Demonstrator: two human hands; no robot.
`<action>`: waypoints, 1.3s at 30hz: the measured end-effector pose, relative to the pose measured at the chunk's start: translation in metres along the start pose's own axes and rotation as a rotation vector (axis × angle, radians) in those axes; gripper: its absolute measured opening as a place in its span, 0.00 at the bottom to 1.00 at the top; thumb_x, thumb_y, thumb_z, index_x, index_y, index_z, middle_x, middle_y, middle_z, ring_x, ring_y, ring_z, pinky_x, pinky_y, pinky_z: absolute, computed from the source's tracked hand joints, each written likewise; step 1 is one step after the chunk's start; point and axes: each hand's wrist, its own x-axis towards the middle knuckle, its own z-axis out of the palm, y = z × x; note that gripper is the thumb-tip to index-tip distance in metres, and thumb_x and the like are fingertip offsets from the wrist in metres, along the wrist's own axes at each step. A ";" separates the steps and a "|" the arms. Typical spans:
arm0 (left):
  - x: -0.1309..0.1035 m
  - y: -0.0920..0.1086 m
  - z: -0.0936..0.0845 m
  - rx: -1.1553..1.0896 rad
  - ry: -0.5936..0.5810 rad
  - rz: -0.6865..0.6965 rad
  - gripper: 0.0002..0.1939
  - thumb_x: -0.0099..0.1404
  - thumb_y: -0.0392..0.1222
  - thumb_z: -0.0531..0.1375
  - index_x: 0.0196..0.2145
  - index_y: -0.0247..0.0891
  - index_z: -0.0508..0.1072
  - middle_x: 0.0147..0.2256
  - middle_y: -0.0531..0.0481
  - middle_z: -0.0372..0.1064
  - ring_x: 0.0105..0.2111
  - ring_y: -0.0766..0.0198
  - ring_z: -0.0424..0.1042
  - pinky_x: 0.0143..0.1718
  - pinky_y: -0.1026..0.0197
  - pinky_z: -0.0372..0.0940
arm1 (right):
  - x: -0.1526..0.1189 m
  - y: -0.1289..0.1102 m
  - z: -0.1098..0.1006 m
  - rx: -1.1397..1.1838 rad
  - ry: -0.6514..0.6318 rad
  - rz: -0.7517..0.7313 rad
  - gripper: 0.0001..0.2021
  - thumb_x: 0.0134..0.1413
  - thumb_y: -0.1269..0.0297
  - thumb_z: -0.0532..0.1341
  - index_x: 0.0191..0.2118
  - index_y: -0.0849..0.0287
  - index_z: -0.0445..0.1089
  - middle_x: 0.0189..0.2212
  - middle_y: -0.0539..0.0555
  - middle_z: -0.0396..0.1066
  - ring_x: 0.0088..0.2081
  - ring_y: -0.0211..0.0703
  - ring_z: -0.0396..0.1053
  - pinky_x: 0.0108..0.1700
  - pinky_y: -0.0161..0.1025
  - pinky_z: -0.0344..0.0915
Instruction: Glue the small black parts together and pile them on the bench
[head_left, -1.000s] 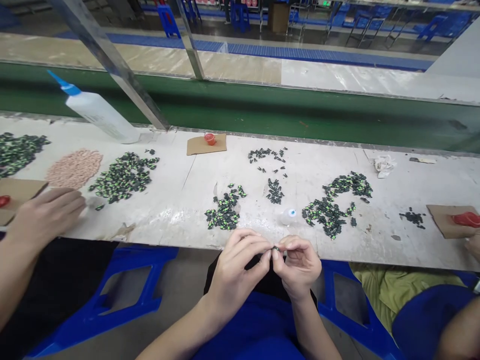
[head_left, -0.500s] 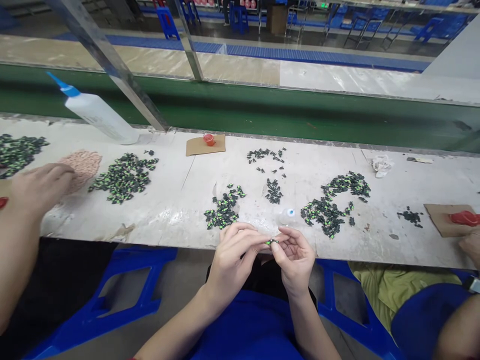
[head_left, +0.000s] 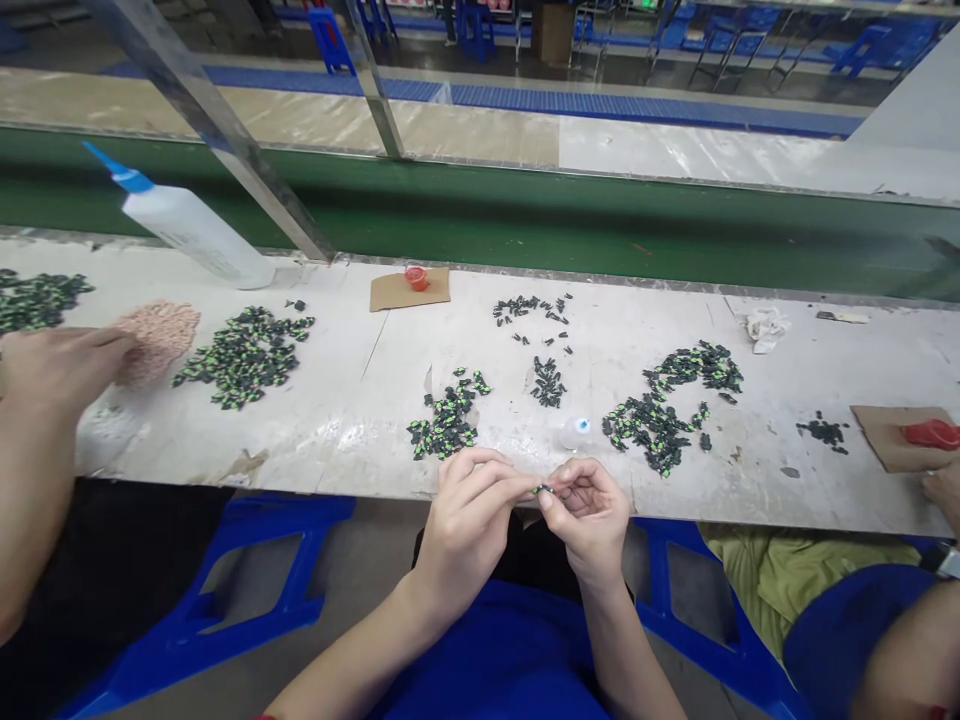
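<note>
Small black-and-green part (head_left: 543,490), pinched between the fingertips of the left hand (head_left: 469,520) and right hand (head_left: 589,515), each grip narrow on it. Over the last second the part has stayed just off the near edge of the bench (head_left: 360,400) while the fingers shifted slightly, suggesting fitting continues. Beyond the part: green-black pile (head_left: 448,420) and a small cap (head_left: 576,432).

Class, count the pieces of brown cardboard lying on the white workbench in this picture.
2. One cardboard piece lies at the bench's far edge, centre, with a small red cup on it. The other cardboard piece lies at far right under a red object. More may lie outside the frame.
</note>
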 end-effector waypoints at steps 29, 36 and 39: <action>0.068 -0.103 0.024 0.408 -0.311 -0.254 0.08 0.63 0.31 0.58 0.30 0.40 0.75 0.36 0.44 0.74 0.52 0.45 0.59 0.48 0.45 0.56 | 0.042 0.028 -0.045 -1.011 -0.059 -0.302 0.14 0.58 0.51 0.59 0.42 0.56 0.65 0.58 0.63 0.62 0.67 0.66 0.41 0.60 0.68 0.47; 0.040 -0.066 0.015 0.085 -0.427 -0.330 0.11 0.66 0.37 0.57 0.42 0.46 0.76 0.35 0.50 0.76 0.41 0.54 0.66 0.44 0.52 0.59 | 0.034 0.030 -0.054 -0.449 0.045 -0.107 0.17 0.46 0.54 0.68 0.38 0.55 0.65 0.34 0.55 0.76 0.39 0.50 0.75 0.41 0.45 0.70; 0.026 -0.059 0.025 0.095 -0.419 -0.451 0.06 0.63 0.39 0.61 0.35 0.47 0.79 0.34 0.51 0.77 0.42 0.53 0.67 0.45 0.49 0.55 | 0.034 0.032 -0.057 -0.265 0.181 -0.090 0.19 0.38 0.54 0.72 0.34 0.57 0.69 0.29 0.52 0.74 0.31 0.45 0.73 0.33 0.40 0.69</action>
